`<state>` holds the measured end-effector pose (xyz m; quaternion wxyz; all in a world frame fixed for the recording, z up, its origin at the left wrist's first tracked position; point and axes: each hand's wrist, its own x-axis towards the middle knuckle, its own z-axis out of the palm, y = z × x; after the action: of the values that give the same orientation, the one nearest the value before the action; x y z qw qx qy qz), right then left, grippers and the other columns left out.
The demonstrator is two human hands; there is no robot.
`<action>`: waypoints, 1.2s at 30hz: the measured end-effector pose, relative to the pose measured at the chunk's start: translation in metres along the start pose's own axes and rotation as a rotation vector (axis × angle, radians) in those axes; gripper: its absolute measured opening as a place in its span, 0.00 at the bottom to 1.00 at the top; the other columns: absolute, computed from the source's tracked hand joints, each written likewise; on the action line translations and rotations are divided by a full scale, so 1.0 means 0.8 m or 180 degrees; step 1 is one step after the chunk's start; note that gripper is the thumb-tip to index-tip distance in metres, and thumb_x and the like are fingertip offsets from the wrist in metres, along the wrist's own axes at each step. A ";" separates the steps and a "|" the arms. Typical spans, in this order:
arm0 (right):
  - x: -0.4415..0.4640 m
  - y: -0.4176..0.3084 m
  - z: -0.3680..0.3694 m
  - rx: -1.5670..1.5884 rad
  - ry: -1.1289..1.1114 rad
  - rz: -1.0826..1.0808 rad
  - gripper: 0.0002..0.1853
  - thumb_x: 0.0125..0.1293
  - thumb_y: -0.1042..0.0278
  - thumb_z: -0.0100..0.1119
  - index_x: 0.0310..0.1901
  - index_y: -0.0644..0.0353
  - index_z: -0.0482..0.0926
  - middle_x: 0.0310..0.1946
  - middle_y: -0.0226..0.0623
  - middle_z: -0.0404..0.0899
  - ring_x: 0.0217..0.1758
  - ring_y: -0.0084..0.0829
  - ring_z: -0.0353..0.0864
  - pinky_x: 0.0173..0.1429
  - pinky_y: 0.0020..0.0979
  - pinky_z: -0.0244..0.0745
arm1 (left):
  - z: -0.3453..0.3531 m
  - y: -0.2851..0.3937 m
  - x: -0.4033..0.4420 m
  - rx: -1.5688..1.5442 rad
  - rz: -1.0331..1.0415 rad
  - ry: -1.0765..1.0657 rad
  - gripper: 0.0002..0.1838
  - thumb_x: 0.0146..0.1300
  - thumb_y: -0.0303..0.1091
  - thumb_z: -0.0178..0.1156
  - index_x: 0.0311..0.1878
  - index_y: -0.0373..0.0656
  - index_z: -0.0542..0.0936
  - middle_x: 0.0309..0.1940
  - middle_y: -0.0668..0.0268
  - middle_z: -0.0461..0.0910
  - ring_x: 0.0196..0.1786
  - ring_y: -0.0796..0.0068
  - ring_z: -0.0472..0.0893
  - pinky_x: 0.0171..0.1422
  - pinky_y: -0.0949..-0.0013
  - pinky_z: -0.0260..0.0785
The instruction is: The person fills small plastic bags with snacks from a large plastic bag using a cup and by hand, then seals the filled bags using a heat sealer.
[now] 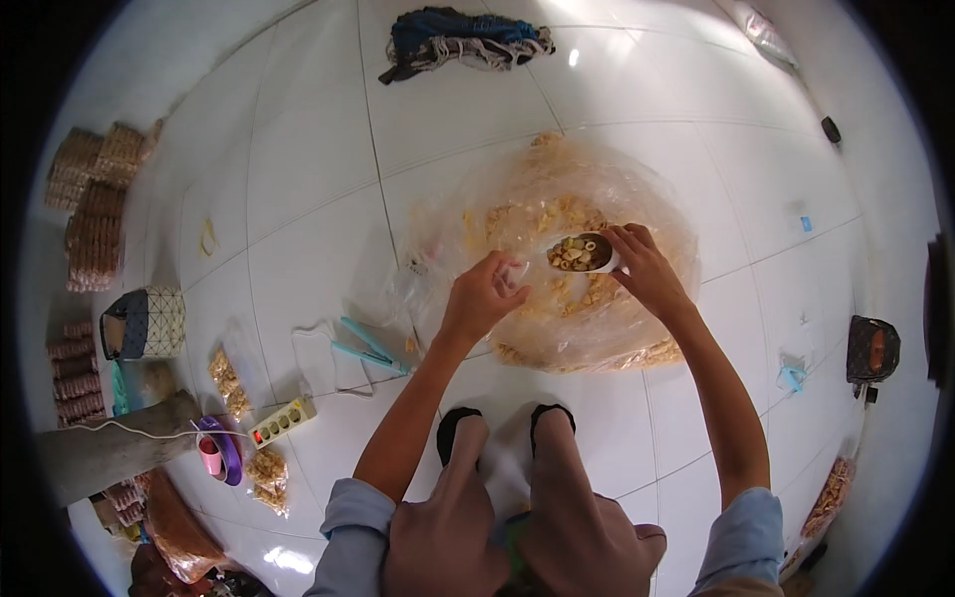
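Observation:
My right hand [642,267] is closed on a white scoop [613,261] filled with small ring-shaped snacks [579,255]. The scoop is level above the mouth of a large clear plastic bag [652,189], which lies open on the floor with yellowish snack pieces [552,214] inside. To the scoop's left, my left hand [482,297] has its fingers curled around a bit of clear plastic [514,272]. That looks like the edge of a small bag, though its outline blends into the big bag behind it.
Left of me on the tiles lie a turquoise bag sealer [368,345], a power strip [282,422] and filled snack bags [228,383] [268,480]. Stacked packets [96,234] line the left wall. A dark blue cloth bundle [463,40] lies ahead, a brown bag [873,348] at right.

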<state>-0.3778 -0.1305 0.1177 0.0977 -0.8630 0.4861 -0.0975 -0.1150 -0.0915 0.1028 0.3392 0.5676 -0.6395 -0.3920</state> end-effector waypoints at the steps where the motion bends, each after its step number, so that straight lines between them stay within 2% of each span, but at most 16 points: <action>1: -0.002 -0.001 -0.018 0.0166 0.0126 0.0062 0.34 0.46 0.74 0.66 0.59 0.58 0.65 0.56 0.38 0.68 0.61 0.42 0.64 0.61 0.37 0.68 | -0.002 0.010 0.002 -0.0041 0.0047 -0.0043 0.18 0.47 0.33 0.68 0.41 0.41 0.74 0.23 0.68 0.75 0.25 0.81 0.73 0.33 0.75 0.68; 5: 0.003 -0.021 -0.101 0.0416 0.0326 0.0024 0.35 0.46 0.75 0.67 0.59 0.58 0.66 0.55 0.38 0.69 0.60 0.41 0.64 0.61 0.37 0.69 | -0.012 0.043 0.006 -0.0003 0.0319 0.0004 0.21 0.46 0.32 0.68 0.44 0.43 0.72 0.22 0.69 0.72 0.25 0.80 0.73 0.34 0.75 0.68; 7: 0.008 -0.037 -0.138 0.0358 0.0379 -0.0015 0.35 0.45 0.74 0.67 0.59 0.57 0.66 0.55 0.37 0.70 0.60 0.41 0.64 0.62 0.37 0.69 | -0.015 0.057 0.007 0.0225 0.0432 0.0059 0.25 0.46 0.33 0.68 0.48 0.45 0.69 0.22 0.69 0.71 0.26 0.78 0.73 0.35 0.75 0.69; 11: 0.016 -0.061 -0.177 0.0387 0.0331 -0.0094 0.35 0.44 0.75 0.68 0.58 0.55 0.68 0.55 0.37 0.71 0.60 0.40 0.65 0.62 0.37 0.69 | -0.013 0.072 0.011 0.0328 0.0506 0.0168 0.28 0.45 0.34 0.69 0.51 0.47 0.67 0.25 0.69 0.72 0.26 0.77 0.73 0.36 0.73 0.70; 14: 0.021 -0.069 -0.185 0.0317 0.0152 -0.0158 0.35 0.44 0.75 0.68 0.58 0.55 0.68 0.54 0.38 0.72 0.59 0.39 0.66 0.61 0.37 0.70 | -0.015 0.085 0.014 0.0314 0.0423 0.0252 0.30 0.46 0.35 0.69 0.52 0.47 0.67 0.27 0.70 0.72 0.28 0.77 0.73 0.37 0.73 0.70; 16: 0.023 -0.072 -0.186 0.0291 0.0028 -0.0162 0.34 0.44 0.75 0.68 0.58 0.56 0.69 0.53 0.39 0.72 0.59 0.39 0.66 0.61 0.37 0.70 | -0.012 0.080 0.017 0.0318 0.0726 0.0498 0.28 0.44 0.33 0.69 0.50 0.48 0.68 0.26 0.69 0.71 0.27 0.75 0.73 0.32 0.70 0.68; 19: 0.026 -0.080 -0.190 0.0164 -0.0165 -0.0302 0.34 0.44 0.75 0.68 0.57 0.57 0.69 0.52 0.40 0.72 0.59 0.40 0.66 0.61 0.37 0.70 | -0.010 0.069 0.022 0.0517 0.0945 0.0430 0.29 0.42 0.30 0.69 0.50 0.47 0.67 0.26 0.68 0.70 0.30 0.71 0.74 0.34 0.68 0.69; 21: 0.029 -0.086 -0.192 -0.0063 -0.0268 -0.0626 0.31 0.43 0.77 0.66 0.54 0.61 0.70 0.49 0.37 0.73 0.57 0.37 0.66 0.60 0.34 0.69 | -0.007 0.062 0.025 0.0564 0.0976 0.0292 0.30 0.43 0.31 0.68 0.51 0.47 0.67 0.27 0.68 0.71 0.30 0.72 0.74 0.35 0.69 0.69; 27: 0.039 -0.104 -0.184 -0.0773 0.0052 -0.1015 0.27 0.43 0.80 0.62 0.49 0.67 0.71 0.44 0.39 0.72 0.56 0.36 0.67 0.61 0.33 0.67 | 0.009 0.054 0.029 0.0370 0.1158 0.0290 0.30 0.41 0.29 0.69 0.50 0.46 0.67 0.30 0.66 0.71 0.33 0.70 0.74 0.38 0.68 0.69; 28: 0.040 -0.106 -0.186 -0.0768 0.0051 -0.1019 0.27 0.43 0.80 0.62 0.49 0.67 0.71 0.44 0.39 0.72 0.56 0.36 0.67 0.61 0.33 0.67 | 0.009 0.054 0.028 0.0355 0.1133 0.0357 0.29 0.41 0.28 0.69 0.49 0.45 0.68 0.30 0.66 0.71 0.34 0.69 0.74 0.39 0.68 0.70; 30: 0.041 -0.110 -0.193 -0.0951 -0.0084 -0.0998 0.34 0.41 0.76 0.69 0.54 0.64 0.69 0.51 0.39 0.71 0.58 0.38 0.65 0.63 0.33 0.66 | 0.009 0.055 0.027 0.0363 0.1024 0.0325 0.28 0.42 0.29 0.69 0.48 0.45 0.68 0.31 0.66 0.72 0.36 0.69 0.75 0.41 0.68 0.70; 32: 0.041 -0.114 -0.198 -0.0990 -0.0036 -0.1021 0.34 0.40 0.75 0.69 0.54 0.64 0.69 0.51 0.39 0.71 0.58 0.37 0.65 0.63 0.33 0.66 | 0.009 0.056 0.027 0.0365 0.0925 0.0295 0.27 0.43 0.29 0.69 0.47 0.45 0.68 0.31 0.65 0.72 0.38 0.68 0.75 0.43 0.68 0.70; 34: 0.041 -0.118 -0.204 -0.1030 0.0016 -0.1044 0.34 0.40 0.75 0.70 0.54 0.64 0.70 0.51 0.39 0.71 0.58 0.37 0.65 0.63 0.33 0.67 | 0.010 0.052 0.028 0.0465 0.1162 0.0467 0.26 0.45 0.31 0.69 0.48 0.45 0.67 0.33 0.63 0.74 0.39 0.66 0.77 0.43 0.67 0.71; 36: 0.040 -0.120 -0.206 -0.1077 0.0165 -0.1127 0.22 0.47 0.79 0.59 0.48 0.68 0.73 0.45 0.38 0.71 0.56 0.34 0.66 0.62 0.31 0.66 | 0.012 0.051 0.028 0.0369 0.1057 0.0433 0.26 0.46 0.32 0.68 0.48 0.45 0.67 0.34 0.62 0.75 0.38 0.64 0.78 0.43 0.67 0.72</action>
<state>-0.3259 -0.1214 0.3041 -0.0793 -0.9360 0.3391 -0.0523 -0.1451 -0.1104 0.1343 0.4085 0.4981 -0.7215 -0.2539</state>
